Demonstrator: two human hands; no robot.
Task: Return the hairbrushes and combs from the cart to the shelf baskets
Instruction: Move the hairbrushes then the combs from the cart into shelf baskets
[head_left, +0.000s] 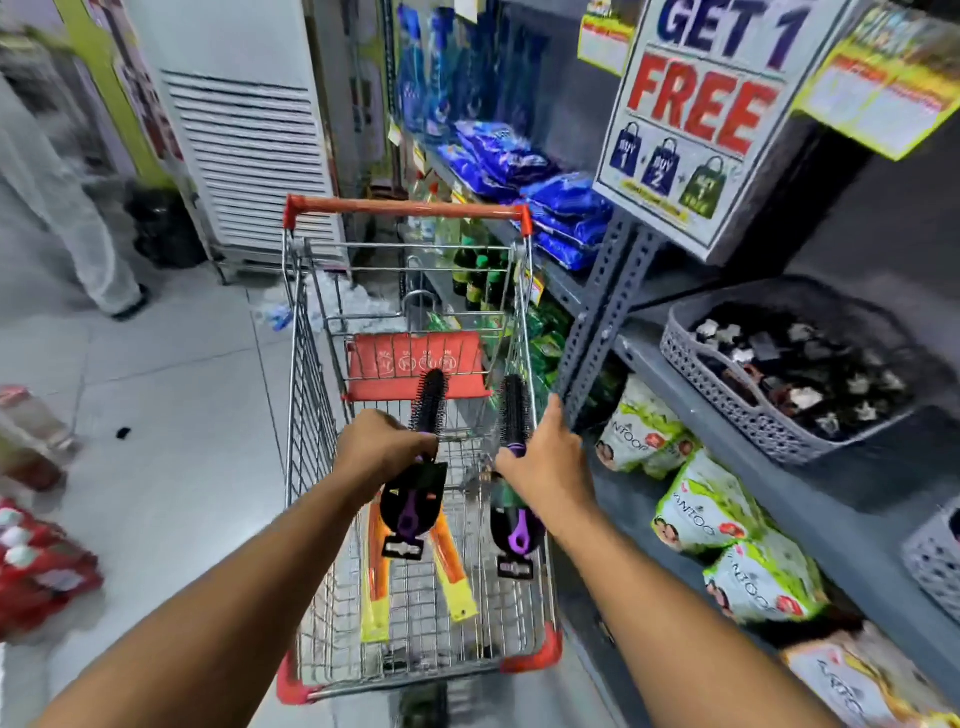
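My left hand is closed around a black round hairbrush with a purple and black handle, held above the wire cart. My right hand grips a second black round hairbrush of the same kind; its purple handle hangs below my wrist. Both brushes carry small black tags. Two orange and yellow combs lie on the cart's floor beneath the brushes. A grey shelf basket stands on the shelf to the right, filled with small dark hair accessories.
The grey metal shelf runs along the right, with green and white packets below, blue packets above and a "GET 1 FREE" sign. Another grey basket shows at the right edge. A person's leg stands far left. Red packs lie at left.
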